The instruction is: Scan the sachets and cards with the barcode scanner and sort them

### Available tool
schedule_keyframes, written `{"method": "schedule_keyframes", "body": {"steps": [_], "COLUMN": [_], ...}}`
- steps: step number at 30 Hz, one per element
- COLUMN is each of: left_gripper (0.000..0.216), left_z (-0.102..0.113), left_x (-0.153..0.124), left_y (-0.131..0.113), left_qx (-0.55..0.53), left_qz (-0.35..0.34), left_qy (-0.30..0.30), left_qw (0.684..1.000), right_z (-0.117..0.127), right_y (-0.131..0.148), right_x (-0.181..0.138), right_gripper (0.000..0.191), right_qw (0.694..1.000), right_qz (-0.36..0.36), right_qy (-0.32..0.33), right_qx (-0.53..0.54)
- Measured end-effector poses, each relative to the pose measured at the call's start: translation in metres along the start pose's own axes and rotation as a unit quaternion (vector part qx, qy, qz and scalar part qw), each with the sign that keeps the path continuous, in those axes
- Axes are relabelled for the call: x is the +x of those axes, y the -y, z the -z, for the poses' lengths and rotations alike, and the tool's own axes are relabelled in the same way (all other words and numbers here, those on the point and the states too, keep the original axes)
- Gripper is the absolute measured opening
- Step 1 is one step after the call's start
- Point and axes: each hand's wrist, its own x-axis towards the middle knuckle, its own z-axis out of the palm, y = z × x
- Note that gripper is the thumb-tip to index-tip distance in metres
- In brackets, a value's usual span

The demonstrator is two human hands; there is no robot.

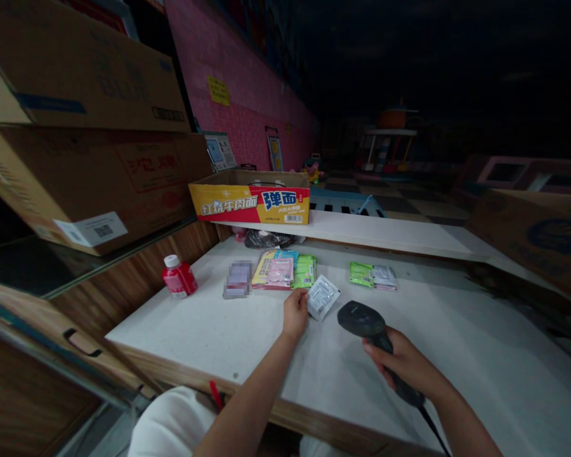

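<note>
My left hand (295,313) rests on the white counter (209,330), fingers curled onto the edge of a small white packet (323,296) lying flat. My right hand (402,365) grips the handle of a black barcode scanner (367,325), whose head points toward that packet from the right. Just beyond my left hand lie several flat packets: a pink and yellow one (273,270) and a green one (305,271). Farther right sit a green packet (361,273) and a pale one (384,277).
A red bottle with a white cap (179,277) lies at the counter's left. A yellow and red carton (252,197) stands on the raised shelf behind. Large cardboard boxes (85,178) are stacked at the left, another box (537,235) at the right. The room beyond is dark.
</note>
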Motion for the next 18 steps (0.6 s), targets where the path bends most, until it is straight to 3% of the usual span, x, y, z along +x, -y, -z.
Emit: {"method": "schedule_keyframes", "body": {"steps": [4,9,12,18], "left_gripper": [0.019,0.033,0.04,0.048], "left_z": [-0.001,-0.003,-0.004,0.005], "left_x": [-0.001,-0.003,-0.005,-0.003], "left_y": [0.001,-0.002,-0.005,-0.024], "left_qx": [-0.01,-0.09,-0.141,-0.247], "left_qz": [0.009,0.084,0.104,0.109], "left_qy": [-0.009,0.004,0.007,-0.023], "left_qw": [1.0,0.992,0.985,0.963], "right_z": [0.008,0.019,0.019,0.018], "right_y": [-0.017,-0.039,-0.051,-0.069], "right_x": [0.028,0.066,0.076,0.081], "right_gripper": [0.044,0.047,0.047,0.044], "right_qw": [0.984,0.927,0.902,0.879], "right_qz": [-0.03,-0.014,-0.029,-0.043], "right_qy": [-0.055,-0.054,-0.052,-0.034], "right_qx": [0.166,0.37,0.428,0.474]}}
